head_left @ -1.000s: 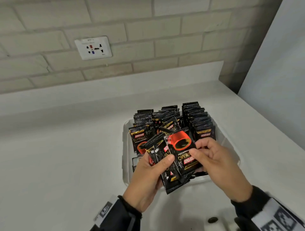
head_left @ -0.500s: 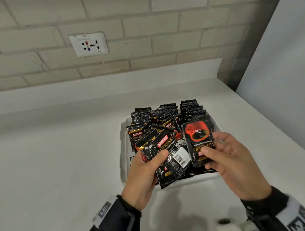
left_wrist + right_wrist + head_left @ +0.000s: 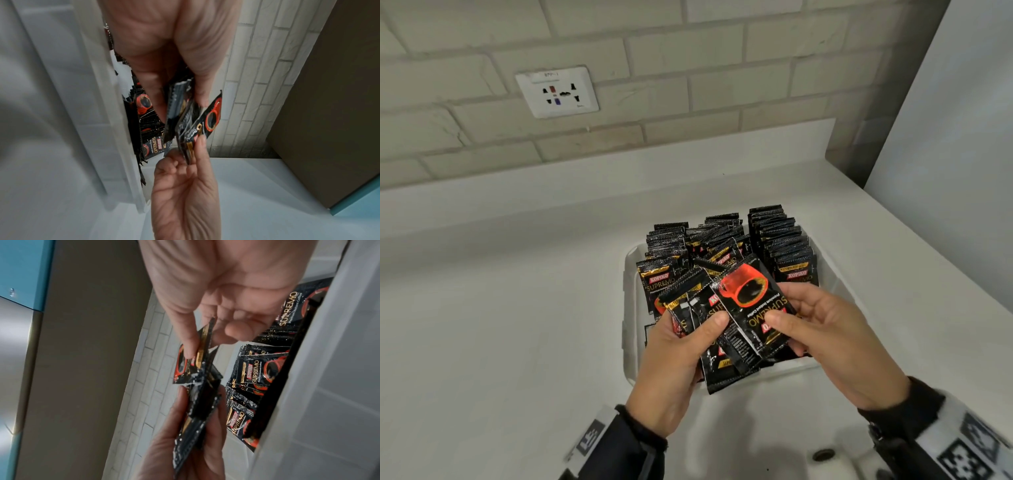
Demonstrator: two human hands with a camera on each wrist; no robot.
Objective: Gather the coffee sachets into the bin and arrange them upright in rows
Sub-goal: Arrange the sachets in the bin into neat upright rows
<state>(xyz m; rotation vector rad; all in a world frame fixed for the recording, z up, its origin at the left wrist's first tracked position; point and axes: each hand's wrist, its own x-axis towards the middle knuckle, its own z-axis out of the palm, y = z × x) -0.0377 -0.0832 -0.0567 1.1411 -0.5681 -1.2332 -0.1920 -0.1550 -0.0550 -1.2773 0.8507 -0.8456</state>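
A translucent white bin stands on the white counter, with black coffee sachets upright in rows at its back and looser ones leaning in the middle. Over the bin's near part, my left hand grips a fanned stack of several sachets, thumb on top. My right hand pinches one sachet with a red cup by its lower end, laid against the stack's right side. The wrist views show the same: the left hand's stack, the pinched sachet and the binned sachets.
A brick wall with a white socket plate runs behind the counter. A tall white panel closes off the right side. A small round metal fitting sits near the counter's front edge.
My right hand drew the red-cup sachet off to the right, away from the stack, then brought it back to lie against the stack. The left hand kept its grip.
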